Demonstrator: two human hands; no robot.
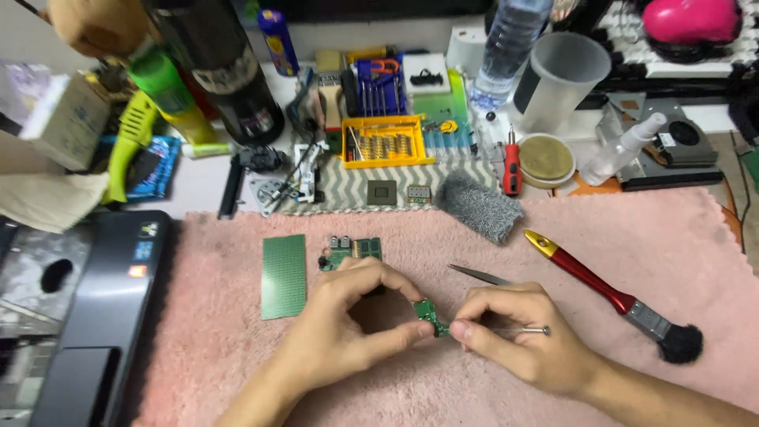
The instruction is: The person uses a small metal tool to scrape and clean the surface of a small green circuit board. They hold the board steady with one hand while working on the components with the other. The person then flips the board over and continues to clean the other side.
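The left hand [340, 332] pinches a small green circuit board [429, 315] between thumb and forefinger; the right hand [514, 336] closes on a thin metal tool [518, 330] touching it; light, stiff, likely fragile; best gripped by its edges.

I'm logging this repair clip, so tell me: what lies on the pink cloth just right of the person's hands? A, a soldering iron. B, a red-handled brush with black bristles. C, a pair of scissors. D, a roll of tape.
B: a red-handled brush with black bristles lies at a slant on the pink cloth, right of the right hand and left hand, which pinch a small green circuit board.
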